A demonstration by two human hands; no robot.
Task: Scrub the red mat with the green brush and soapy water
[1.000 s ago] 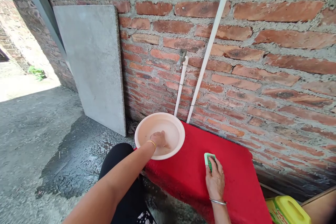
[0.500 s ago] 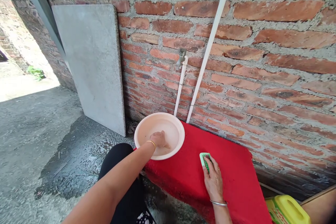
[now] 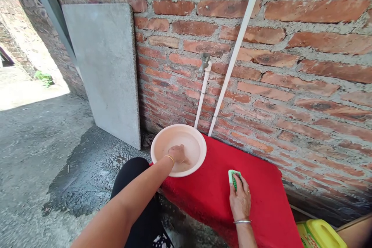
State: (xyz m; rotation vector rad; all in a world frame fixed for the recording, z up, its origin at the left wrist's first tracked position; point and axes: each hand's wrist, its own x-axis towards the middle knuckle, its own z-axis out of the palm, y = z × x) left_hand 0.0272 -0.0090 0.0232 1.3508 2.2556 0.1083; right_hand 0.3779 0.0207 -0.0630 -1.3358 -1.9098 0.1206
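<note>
My left hand [image 3: 176,153] reaches down into a pale pink basin [image 3: 155,139] of cloudy water. Its fingers are under the water and turned away, so what they do is hidden. A red cloth [image 3: 215,197] is spread over a low surface, and the basin stands at its left end. On the cloth, my right hand [image 3: 240,197] is closed over a green scrub brush [image 3: 231,177], thumb on the near side and fingers across the top. The brush lies against the red cloth.
A tap [image 3: 204,63] on a thin white pipe stands against the brick wall [image 3: 314,85], beside a longer pipe [image 3: 232,64]. A grey slab [image 3: 101,69] leans at the left above wet floor [image 3: 78,182]. A yellow jug [image 3: 321,234] sits at the lower right.
My right hand has slid the brush slightly to the right over the red cloth. My left hand stays in the basin. The whole view has shifted a little.
</note>
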